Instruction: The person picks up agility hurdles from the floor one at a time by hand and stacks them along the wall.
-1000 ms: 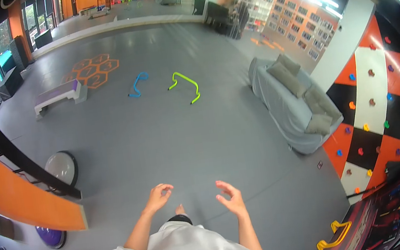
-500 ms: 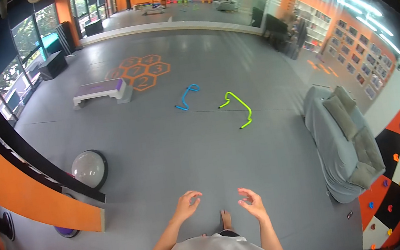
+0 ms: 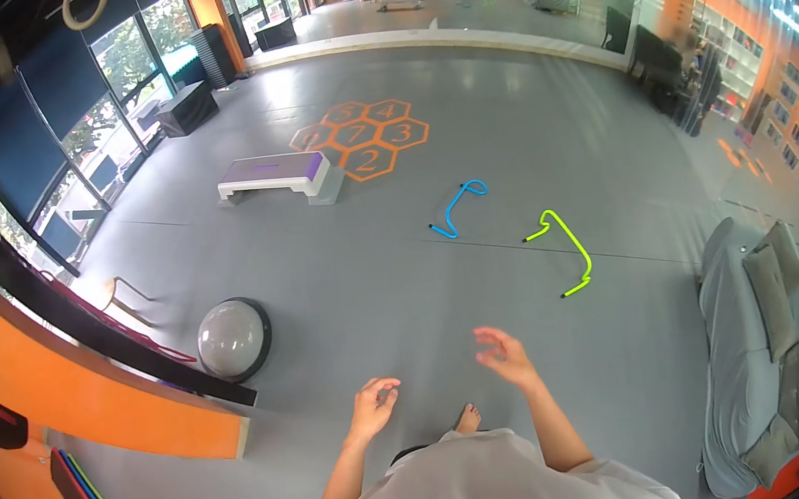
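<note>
My left hand (image 3: 373, 406) is held in front of my body above the grey floor, fingers loosely curved and apart, holding nothing. Farther forward, my right hand (image 3: 504, 355) is also open, its fingers slightly blurred. Neither hand touches anything. Ahead of them on the floor lie a bent blue hurdle (image 3: 455, 212) and, nearer the right hand, a bent lime-green hurdle (image 3: 576, 244). One bare foot (image 3: 468, 417) shows between my arms.
A half-ball balance trainer (image 3: 234, 339) rests at left beside an orange partition (image 3: 137, 405). Beyond it stands a purple-topped step platform (image 3: 273, 171) near orange numbered hexagons (image 3: 359, 134). At right is a covered grey sofa (image 3: 740, 346); a mirror wall (image 3: 489, 10) spans the back.
The view has swung left, so the hurdles, step platform and sofa appear farther right. My right hand has reached farther forward. Both hands stay open, and my visible foot has shifted.
</note>
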`<state>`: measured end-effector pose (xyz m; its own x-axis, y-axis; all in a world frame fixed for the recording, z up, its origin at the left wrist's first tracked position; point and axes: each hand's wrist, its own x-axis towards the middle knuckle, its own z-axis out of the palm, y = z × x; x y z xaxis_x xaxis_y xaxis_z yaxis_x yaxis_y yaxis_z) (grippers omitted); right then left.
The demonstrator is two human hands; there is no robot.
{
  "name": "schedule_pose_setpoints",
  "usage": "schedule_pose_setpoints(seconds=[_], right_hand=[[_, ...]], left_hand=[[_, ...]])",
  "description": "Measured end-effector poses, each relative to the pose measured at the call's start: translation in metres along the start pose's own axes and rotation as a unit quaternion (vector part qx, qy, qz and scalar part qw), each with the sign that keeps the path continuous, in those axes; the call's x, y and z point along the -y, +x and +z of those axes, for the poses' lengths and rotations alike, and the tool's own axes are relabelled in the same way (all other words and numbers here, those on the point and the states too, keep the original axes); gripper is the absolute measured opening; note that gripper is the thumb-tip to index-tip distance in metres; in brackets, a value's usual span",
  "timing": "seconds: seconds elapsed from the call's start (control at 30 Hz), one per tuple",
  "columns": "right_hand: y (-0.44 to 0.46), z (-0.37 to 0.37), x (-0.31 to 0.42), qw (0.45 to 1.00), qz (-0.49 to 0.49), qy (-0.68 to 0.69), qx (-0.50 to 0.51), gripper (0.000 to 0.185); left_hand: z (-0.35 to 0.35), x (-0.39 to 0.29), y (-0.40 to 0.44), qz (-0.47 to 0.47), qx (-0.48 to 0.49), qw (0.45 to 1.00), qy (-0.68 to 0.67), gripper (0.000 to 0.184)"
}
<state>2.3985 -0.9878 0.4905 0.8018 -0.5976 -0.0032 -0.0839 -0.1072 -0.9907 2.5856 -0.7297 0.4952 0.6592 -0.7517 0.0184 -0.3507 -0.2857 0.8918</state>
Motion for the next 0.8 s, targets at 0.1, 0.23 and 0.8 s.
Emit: schedule_pose_setpoints(seconds=[0.1,0.23,0.8], right_hand=[[0.079,-0.027,0.011,0.999,-0.045,-0.026,-0.005,0.047],[0.136,-0.045,0.008,0.996,-0.032,0.034,0.080,0.032],[0.351,-0.287,-0.036,0.982,0.111,0.047,-0.144,0.027]], left_hand=[[0.022,0.007,0.052,0.010,-0.066,0.997,0.027,0.017],[0.058,-0.001,0.110,-0.005,-0.166,0.986,0.005,0.012],[0.221,-0.057,0.553,-0.135,0.175,0.936,-0.274,0.023]])
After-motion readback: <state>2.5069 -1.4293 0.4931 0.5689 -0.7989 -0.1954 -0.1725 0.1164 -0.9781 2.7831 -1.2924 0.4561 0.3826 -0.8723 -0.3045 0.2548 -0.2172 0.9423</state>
